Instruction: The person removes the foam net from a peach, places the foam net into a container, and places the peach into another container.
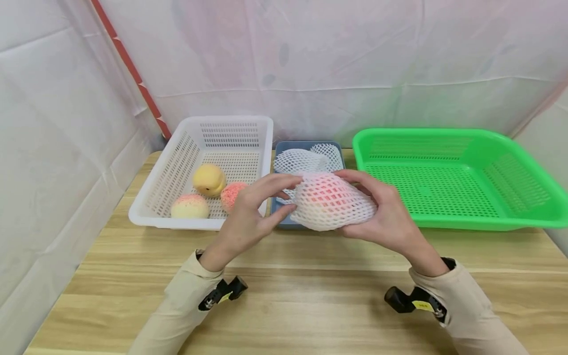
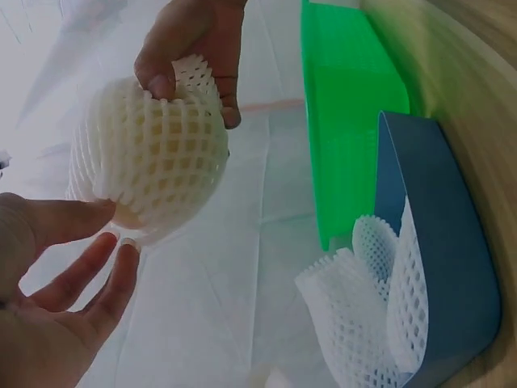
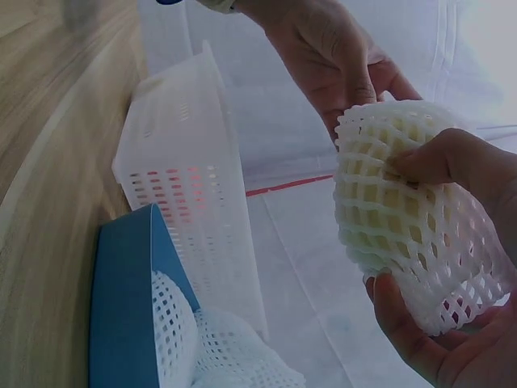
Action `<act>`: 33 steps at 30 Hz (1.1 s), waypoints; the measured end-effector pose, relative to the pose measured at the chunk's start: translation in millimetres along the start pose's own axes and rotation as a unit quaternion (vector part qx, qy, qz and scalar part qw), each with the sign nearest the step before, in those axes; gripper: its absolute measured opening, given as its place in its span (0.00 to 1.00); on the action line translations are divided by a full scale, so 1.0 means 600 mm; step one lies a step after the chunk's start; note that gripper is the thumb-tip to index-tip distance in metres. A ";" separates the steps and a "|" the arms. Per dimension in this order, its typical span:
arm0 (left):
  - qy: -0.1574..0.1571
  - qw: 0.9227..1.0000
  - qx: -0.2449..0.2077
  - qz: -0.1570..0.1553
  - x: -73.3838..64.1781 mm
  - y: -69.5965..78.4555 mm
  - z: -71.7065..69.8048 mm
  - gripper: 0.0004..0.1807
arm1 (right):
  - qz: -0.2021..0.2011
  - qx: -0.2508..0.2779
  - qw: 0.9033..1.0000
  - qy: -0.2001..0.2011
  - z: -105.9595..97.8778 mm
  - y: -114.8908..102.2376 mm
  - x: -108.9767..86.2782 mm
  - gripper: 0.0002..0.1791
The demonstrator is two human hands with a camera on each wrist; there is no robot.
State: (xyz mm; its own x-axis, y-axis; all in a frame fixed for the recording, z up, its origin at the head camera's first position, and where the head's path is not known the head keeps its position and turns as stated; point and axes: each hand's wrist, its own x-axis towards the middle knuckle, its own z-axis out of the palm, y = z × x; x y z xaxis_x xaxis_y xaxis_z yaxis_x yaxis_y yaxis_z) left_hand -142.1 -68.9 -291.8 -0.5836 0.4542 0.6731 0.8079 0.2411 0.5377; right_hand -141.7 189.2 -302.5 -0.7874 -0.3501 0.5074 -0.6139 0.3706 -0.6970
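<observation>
A peach (image 1: 332,196) sits inside a white foam net sleeve (image 1: 310,217), held up above the table. My right hand (image 1: 390,214) grips the netted peach from the right, its thumb pressing into the mesh in the right wrist view. At the other end, my left hand (image 1: 250,212) has thumb and fingertips at the sleeve's rim, pinching its edge. Several more foam net sleeves (image 1: 299,160) lie in a blue box (image 1: 286,145) just behind the hands. Loose fruit lies in the white basket (image 1: 175,222): a yellow peach (image 1: 209,180), a pale peach (image 1: 190,206) and a red one (image 1: 231,195).
A green basket (image 1: 461,224) stands at the right on the wooden table (image 1: 310,296). White cloth (image 1: 333,59) hangs behind and at both sides, with a red strip (image 1: 128,64) at the left. Both forearms wear wrist cameras.
</observation>
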 end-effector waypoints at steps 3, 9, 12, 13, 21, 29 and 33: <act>-0.008 1.000 0.013 0.010 -0.001 -0.005 -0.004 0.25 | -0.007 0.010 1.000 -0.002 -0.001 0.000 0.000 0.50; -0.023 0.999 0.026 0.034 -0.003 -0.014 -0.003 0.30 | -0.013 0.015 1.000 -0.003 0.000 0.000 0.000 0.50; -0.009 0.999 0.026 0.044 -0.003 -0.017 0.000 0.30 | -0.018 0.018 1.000 -0.005 0.002 -0.001 0.000 0.49; -0.004 0.998 0.028 0.049 -0.003 -0.017 0.001 0.30 | -0.019 0.019 1.000 -0.005 0.002 -0.001 0.001 0.49; 0.005 0.996 0.048 0.079 -0.003 -0.017 0.002 0.31 | -0.022 0.015 1.000 -0.007 0.003 -0.003 0.000 0.47; 0.010 0.996 0.041 0.083 -0.004 -0.019 0.001 0.32 | -0.030 0.018 0.999 0.006 0.003 -0.007 0.001 0.45; 0.013 0.996 0.004 0.082 -0.004 -0.026 0.001 0.34 | -0.039 0.028 0.999 0.014 0.002 -0.010 0.002 0.44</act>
State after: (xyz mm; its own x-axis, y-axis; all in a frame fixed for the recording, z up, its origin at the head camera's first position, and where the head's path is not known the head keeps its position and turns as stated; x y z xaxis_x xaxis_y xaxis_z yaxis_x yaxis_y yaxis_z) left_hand -153.5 -73.1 -302.1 -0.4448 0.4651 0.7654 0.8936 0.1728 0.4143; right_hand -138.9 185.3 -298.2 -0.7389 -0.3508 0.5754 -0.6702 0.2939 -0.6815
